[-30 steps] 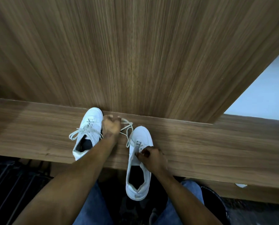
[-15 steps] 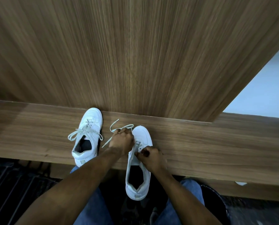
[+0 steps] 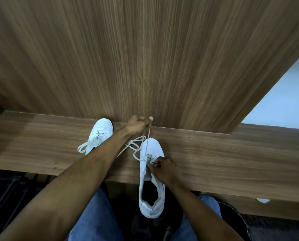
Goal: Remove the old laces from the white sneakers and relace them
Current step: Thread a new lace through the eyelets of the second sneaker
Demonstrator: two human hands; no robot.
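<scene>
White sneaker (image 3: 151,173) on wooden shelf (image 3: 214,153), left hand (image 3: 138,125) pulling lace (image 3: 147,140) taut, right hand (image 3: 162,168) pinching eyelet flap

A tall wood-veneer panel (image 3: 145,58) with vertical grain fills the view from 9 through 12 to 2 o'clock. At its foot a horizontal wooden ledge (image 3: 232,153) of matching veneer runs from 9 to 3 o'clock. A pale, evenly lit wall (image 3: 287,94) shows at 2 to 3 o'clock, beyond the panel's slanted right edge. Dark slatted flooring (image 3: 7,193) lies at 8 o'clock below the ledge. A small white scrap (image 3: 263,200) rests at 4 o'clock on a lower wooden strip. Lighting is soft and diffuse.
</scene>
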